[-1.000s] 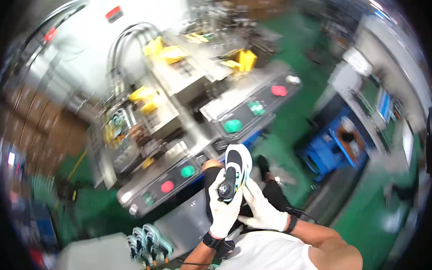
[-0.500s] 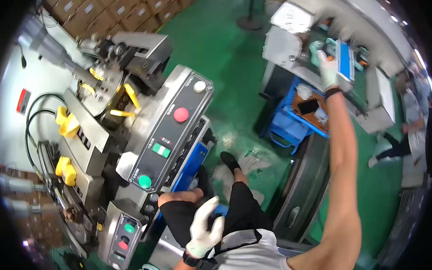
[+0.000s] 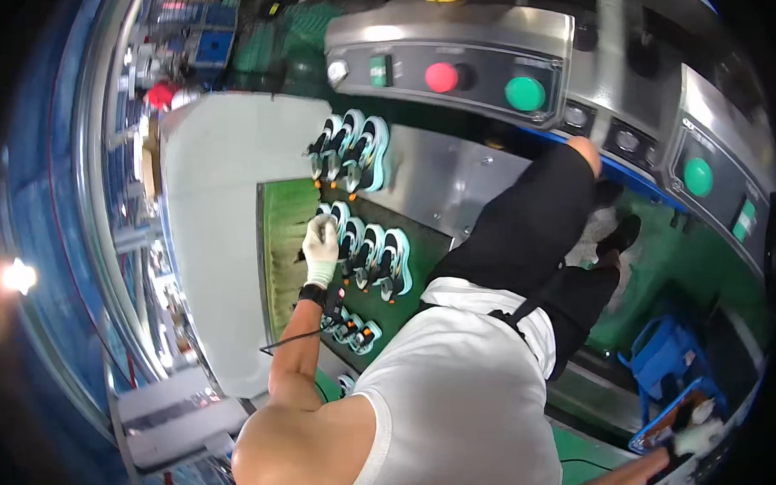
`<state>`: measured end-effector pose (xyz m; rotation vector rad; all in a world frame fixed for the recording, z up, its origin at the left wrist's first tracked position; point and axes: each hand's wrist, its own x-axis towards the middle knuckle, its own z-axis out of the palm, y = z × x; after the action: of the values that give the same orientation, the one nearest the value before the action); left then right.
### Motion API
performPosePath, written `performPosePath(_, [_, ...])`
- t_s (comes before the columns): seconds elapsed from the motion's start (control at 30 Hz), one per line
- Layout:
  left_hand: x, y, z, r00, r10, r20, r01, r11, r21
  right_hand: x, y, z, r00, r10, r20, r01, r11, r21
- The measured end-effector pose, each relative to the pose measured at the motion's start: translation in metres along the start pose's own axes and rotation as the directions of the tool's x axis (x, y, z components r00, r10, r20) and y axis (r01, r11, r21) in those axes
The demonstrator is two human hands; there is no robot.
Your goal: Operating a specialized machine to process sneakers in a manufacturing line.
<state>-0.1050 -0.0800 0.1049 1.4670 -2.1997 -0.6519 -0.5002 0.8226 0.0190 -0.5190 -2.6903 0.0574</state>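
My left hand point(image 3: 321, 242), in a white glove, is over the row of shoes, its fingers curled in at the far end of the row. They close at a shoe point(image 3: 339, 215) with a pale mint sole, partly covered by the hand. Beside it stand several like shoes point(image 3: 370, 252), black and white with orange bits at one end. My right hand point(image 3: 697, 437), also gloved, is far off at the lower right, blurred, near a blue basket point(image 3: 650, 435). Its fingers do not show clearly.
Three more shoes point(image 3: 370, 152) stand farther along the green surface, and a smaller group point(image 3: 355, 331) lies nearer me. A large pale panel point(image 3: 218, 202) borders them. Machine control boxes point(image 3: 445, 69) with coloured buttons run across the top; a blue stool-like frame point(image 3: 666, 351) stands right.
My view has swung far to the left, bringing the rows of shoes in. My left hand has gone from near my lap to the shoes. My right arm now shows only at the lower right.
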Motion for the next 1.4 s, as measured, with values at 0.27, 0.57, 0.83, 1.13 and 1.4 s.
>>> performPosePath(0.27, [-0.128, -0.061, 0.072, 0.903, -0.258, 0.344, 0.163, 0.946, 0.280, -0.208, -0.289, 0.046, 0.650, -0.291, 0.702, -0.395, 0.660, 0.639])
performPosePath(0.57, [-0.118, -0.125, 0.042, 0.951, -0.195, 0.238, 0.162, 0.975, 0.154, -0.132, -0.381, 0.049, 0.477, -0.622, 0.621, 0.037, 0.720, 0.693])
performPosePath(0.83, [-0.142, -0.122, 0.029, 0.995, -0.098, -0.032, 0.103, 0.961, 0.258, -0.125, -0.457, 0.035, 0.375, -0.745, 0.552, 0.275, 0.658, 0.701])
performPosePath(1.13, [-0.345, -0.232, -0.024, 0.610, -0.726, -0.317, 0.750, 0.659, -0.064, -0.131, -0.443, -0.006, 0.343, -0.801, 0.490, 0.282, 0.585, 0.760])
performPosePath(1.4, [-0.302, -0.273, -0.066, 0.861, -0.490, 0.132, 0.417, 0.831, 0.369, -0.157, -0.464, -0.040, 0.402, -0.780, 0.480, 0.180, 0.581, 0.794])
